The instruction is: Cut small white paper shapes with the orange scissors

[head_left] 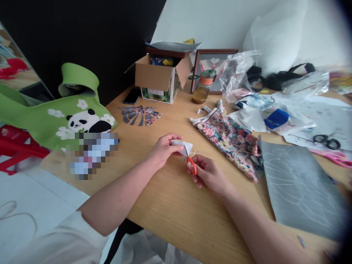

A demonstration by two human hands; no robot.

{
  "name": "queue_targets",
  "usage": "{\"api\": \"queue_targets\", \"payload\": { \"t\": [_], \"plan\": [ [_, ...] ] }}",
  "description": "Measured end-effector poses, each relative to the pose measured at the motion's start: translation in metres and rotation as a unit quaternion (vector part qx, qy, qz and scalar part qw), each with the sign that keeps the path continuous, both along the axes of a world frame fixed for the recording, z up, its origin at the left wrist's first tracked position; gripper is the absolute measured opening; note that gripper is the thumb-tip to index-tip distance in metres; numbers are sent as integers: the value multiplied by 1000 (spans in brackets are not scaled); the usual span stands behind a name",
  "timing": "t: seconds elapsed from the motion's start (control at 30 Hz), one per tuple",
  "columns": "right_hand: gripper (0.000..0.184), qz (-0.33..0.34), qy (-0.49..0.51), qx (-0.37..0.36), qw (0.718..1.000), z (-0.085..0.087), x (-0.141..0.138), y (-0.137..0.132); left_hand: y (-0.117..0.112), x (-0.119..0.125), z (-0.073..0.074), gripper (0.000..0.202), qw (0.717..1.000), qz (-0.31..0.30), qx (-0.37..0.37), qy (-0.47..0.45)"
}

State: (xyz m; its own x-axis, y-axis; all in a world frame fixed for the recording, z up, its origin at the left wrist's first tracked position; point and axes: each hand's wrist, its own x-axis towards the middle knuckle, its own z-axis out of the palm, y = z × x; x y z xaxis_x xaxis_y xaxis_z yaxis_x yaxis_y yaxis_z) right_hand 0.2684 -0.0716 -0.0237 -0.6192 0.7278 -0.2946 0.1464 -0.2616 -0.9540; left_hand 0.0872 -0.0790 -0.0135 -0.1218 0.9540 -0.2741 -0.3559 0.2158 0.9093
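Note:
Near the middle of the wooden table, my left hand (164, 150) pinches a small whitish piece of fabric or paper (183, 146); which of the two I cannot tell. My right hand (207, 172) grips a pair of scissors (191, 166) by the orange handles, and the blades meet the right side of that piece. Tiny scraps (194, 152) lie just beyond the blades. To the right is a folded floral cloth (228, 135) with a striped edge. Several cut floral and grey petal-shaped pieces (141, 114) are spread out farther back on the left.
A grey sheet with white petal lines (299, 183) lies at the right, near black-handled scissors (327, 141) and pink scissors (334, 157). A jar of brown liquid (202, 88), an open cardboard box (155, 77) and a phone (132, 96) stand or lie behind. A green panda bag (68, 110) is left.

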Motion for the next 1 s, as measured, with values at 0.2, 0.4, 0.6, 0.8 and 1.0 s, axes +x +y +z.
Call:
{"api": "queue_targets", "payload": {
  "t": [0.2,0.4,0.6,0.8,1.0],
  "plan": [
    [48,4,-3,2,1000,2,0,0,0,1,2,37,1000,5,-6,-10],
    [47,5,18,-16,1000,3,0,0,-1,2,1,37,1000,-8,-2,-4],
    [48,5,16,-17,1000,4,1,-1,-1,1,0,40,1000,-21,9,-11],
    [48,6,14,-10,1000,2,1,0,-1,1,-1,40,1000,-20,9,-5],
    [47,7,4,0,1000,3,0,0,0,1,0,40,1000,-13,8,-7]
  ]
}}
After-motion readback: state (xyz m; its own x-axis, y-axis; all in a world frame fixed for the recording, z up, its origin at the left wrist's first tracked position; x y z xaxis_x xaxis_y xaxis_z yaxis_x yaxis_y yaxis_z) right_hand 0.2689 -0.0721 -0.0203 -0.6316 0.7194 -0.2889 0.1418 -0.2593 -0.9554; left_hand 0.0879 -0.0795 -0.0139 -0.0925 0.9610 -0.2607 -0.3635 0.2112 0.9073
